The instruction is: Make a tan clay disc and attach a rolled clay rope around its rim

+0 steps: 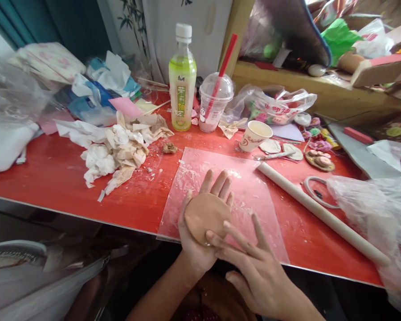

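A flat, round disc of brown clay (205, 216) lies on the upturned palm of my left hand (195, 249), whose fingers reach out beyond its far edge. My right hand (259, 265) has its fingers spread, with the index and middle fingertips at the disc's lower right edge. Under and beyond both hands is a clear plastic sheet (197, 174) strewn with pale crumbs. To its right lies a long pale rolling rod (321, 211). A small lump of brown clay (169, 148) sits past the sheet's far left corner.
Crumpled tissues (116, 151) are heaped at the left. Behind stand a green drink bottle (182, 84), a plastic cup with a red straw (215, 102) and a paper cup (255, 135). A tool (277, 155) lies near flat clay pieces (292, 151). Plastic bags (381, 209) crowd the right edge.
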`<state>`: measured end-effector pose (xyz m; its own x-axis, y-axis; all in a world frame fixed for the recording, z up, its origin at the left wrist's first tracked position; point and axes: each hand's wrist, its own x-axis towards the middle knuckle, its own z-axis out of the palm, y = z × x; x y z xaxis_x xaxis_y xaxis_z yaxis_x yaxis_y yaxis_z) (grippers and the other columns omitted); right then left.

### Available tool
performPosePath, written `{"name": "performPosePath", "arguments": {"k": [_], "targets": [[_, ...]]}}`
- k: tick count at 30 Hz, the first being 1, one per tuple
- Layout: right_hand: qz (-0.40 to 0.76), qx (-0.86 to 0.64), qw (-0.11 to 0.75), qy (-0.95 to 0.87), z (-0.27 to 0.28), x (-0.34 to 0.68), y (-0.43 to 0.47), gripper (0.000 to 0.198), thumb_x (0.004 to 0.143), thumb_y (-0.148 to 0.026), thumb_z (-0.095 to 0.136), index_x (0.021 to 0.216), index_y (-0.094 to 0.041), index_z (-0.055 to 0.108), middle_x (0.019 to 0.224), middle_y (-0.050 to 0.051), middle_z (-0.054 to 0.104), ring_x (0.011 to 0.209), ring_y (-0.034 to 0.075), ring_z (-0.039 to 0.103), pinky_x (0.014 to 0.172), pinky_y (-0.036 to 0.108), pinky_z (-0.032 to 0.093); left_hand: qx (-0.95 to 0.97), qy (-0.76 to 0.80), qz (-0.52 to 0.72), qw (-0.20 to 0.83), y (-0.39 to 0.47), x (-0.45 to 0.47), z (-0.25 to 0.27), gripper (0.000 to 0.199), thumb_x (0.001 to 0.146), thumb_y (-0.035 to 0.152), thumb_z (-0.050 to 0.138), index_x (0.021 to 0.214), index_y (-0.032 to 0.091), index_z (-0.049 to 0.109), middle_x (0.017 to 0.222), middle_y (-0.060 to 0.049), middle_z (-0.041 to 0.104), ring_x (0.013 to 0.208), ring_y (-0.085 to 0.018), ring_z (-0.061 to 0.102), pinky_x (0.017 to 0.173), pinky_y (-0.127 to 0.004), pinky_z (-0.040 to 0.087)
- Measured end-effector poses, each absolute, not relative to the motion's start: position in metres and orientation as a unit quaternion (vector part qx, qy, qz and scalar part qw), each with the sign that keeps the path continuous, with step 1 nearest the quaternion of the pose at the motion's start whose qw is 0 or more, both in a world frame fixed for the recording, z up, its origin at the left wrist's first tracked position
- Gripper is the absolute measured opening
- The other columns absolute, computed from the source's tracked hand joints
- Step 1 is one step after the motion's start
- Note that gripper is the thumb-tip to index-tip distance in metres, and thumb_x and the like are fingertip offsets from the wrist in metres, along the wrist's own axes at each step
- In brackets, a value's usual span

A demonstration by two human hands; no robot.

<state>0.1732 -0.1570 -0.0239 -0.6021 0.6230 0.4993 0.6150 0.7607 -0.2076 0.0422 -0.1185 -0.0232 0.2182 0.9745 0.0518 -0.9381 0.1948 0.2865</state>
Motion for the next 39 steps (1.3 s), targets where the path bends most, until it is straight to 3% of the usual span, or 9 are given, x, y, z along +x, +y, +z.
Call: {"name": "performPosePath", "arguments": {"k": [3,8,14,19,23,26,29,34,39], "targets": [[0.007,-0.39,0.285,-0.875,-0.0224,0.1695,-0.156,0.022,0.092,-0.018,0.04,0.111,-0.016,0.052,0.12,0.006,0.065,0.139,0.019,0.026,0.117,0.052,-0.001,0.123,0.071,0.616,0.775,-0.1184,0.0416,-0.0226,0.054,0.094,0.046,0.015,0.134,0.023,0.044,0.141,-0.002,0.047,0.139,-0.018,0.029,0.117,-0.037,0.015],[0.02,-0.345,0.294,-0.891,-0.0192,0.1656,-0.154,0.023,0.093,-0.022,0.039,0.111,-0.018,0.053,0.116,0.001,0.067,0.137,0.015,0.031,0.118,0.046,-0.001,0.129,0.071,0.609,0.779,-0.1185,0.0407,-0.0227,0.054,0.094,0.048,0.018,0.134,0.026,0.045,0.14,-0.001,0.048,0.14,-0.018,0.026,0.117,-0.037,0.013],[0.019,-0.358,0.297,-0.885,-0.0224,0.1632,-0.1529,0.022,0.094,-0.025,0.038,0.107,-0.018,0.054,0.119,0.004,0.066,0.137,0.018,0.033,0.117,0.051,0.002,0.123,0.063,0.609,0.781,-0.1192,0.0409,-0.0223,0.054,0.094,0.046,0.017,0.135,0.024,0.043,0.14,-0.003,0.048,0.139,-0.018,0.028,0.117,-0.038,0.011],[-0.008,-0.408,0.292,-0.865,-0.0217,0.1634,-0.1509,0.022,0.094,-0.02,0.037,0.109,-0.017,0.053,0.12,0.005,0.065,0.139,0.018,0.027,0.116,0.054,0.001,0.106,0.054,0.6,0.791,-0.1186,0.0408,-0.021,0.054,0.095,0.044,0.015,0.136,0.022,0.041,0.141,-0.003,0.046,0.139,-0.017,0.029,0.117,-0.037,0.012],[0.024,-0.346,0.301,-0.888,-0.0219,0.1646,-0.1513,0.024,0.095,-0.022,0.033,0.105,-0.018,0.054,0.118,0.003,0.066,0.136,0.018,0.034,0.117,0.049,0.004,0.112,0.057,0.606,0.786,-0.1185,0.0408,-0.0212,0.053,0.095,0.044,0.015,0.135,0.023,0.043,0.139,-0.003,0.049,0.138,-0.017,0.031,0.117,-0.037,0.01],[0.036,-0.356,0.305,-0.883,-0.0233,0.1678,-0.1497,0.026,0.096,-0.018,0.031,0.111,-0.019,0.052,0.115,-0.001,0.068,0.138,0.015,0.028,0.118,0.048,0.001,0.113,0.048,0.603,0.788,-0.1192,0.0414,-0.0215,0.054,0.095,0.044,0.014,0.135,0.021,0.042,0.14,-0.005,0.048,0.138,-0.017,0.031,0.118,-0.036,0.011],[0.031,-0.412,0.295,-0.862,-0.0235,0.1686,-0.1492,0.023,0.095,-0.019,0.032,0.109,-0.018,0.051,0.122,0.003,0.064,0.141,0.018,0.022,0.116,0.053,-0.002,0.115,0.045,0.605,0.787,-0.1194,0.0414,-0.0217,0.055,0.095,0.044,0.014,0.136,0.02,0.042,0.141,-0.005,0.047,0.138,-0.017,0.031,0.117,-0.036,0.014],[0.042,-0.309,0.271,-0.91,-0.0232,0.1643,-0.156,0.026,0.095,-0.023,0.034,0.113,-0.016,0.051,0.118,0.001,0.067,0.14,0.016,0.023,0.116,0.051,-0.005,0.123,0.056,0.598,0.79,-0.1187,0.0401,-0.0225,0.054,0.095,0.045,0.016,0.135,0.023,0.043,0.139,-0.003,0.049,0.138,-0.017,0.03,0.118,-0.037,0.011],[0.02,-0.411,0.292,-0.863,-0.0268,0.172,-0.1525,0.026,0.093,-0.016,0.035,0.115,-0.015,0.049,0.128,0.004,0.06,0.142,0.02,0.018,0.114,0.056,-0.004,0.124,0.058,0.599,0.789,-0.1184,0.0417,-0.0216,0.055,0.095,0.045,0.014,0.134,0.022,0.044,0.14,-0.003,0.048,0.138,-0.017,0.03,0.117,-0.036,0.014]]}}
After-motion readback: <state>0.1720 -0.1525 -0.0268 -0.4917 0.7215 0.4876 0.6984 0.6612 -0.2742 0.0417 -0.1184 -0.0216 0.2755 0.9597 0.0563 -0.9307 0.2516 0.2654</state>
